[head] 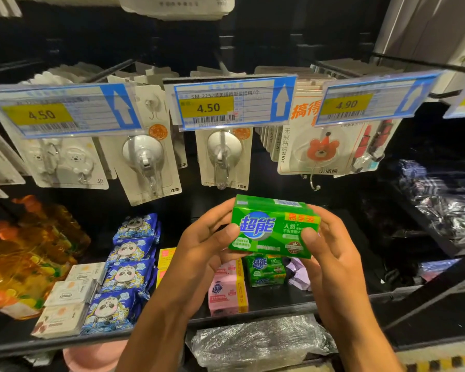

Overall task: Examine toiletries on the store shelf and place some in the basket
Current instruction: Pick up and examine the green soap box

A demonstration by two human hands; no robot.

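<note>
A green soap pack (273, 227) with white and blue lettering is held up in front of the shelf, label facing me. My left hand (210, 245) grips its left end, thumb on the front face. My right hand (330, 242) grips its right end the same way. On the black shelf (279, 304) below lie another green soap pack (266, 269) and a pink soap pack (227, 288). No basket is in view.
Blue panda-print packets (126, 272) and white boxes (67, 304) lie at the shelf's left, orange bags (24, 253) further left. Carded suction hooks (145, 159) hang above behind price tags (226, 103). Plastic-wrapped goods (261, 342) sit on a lower level, dark wrapped items (446, 200) at right.
</note>
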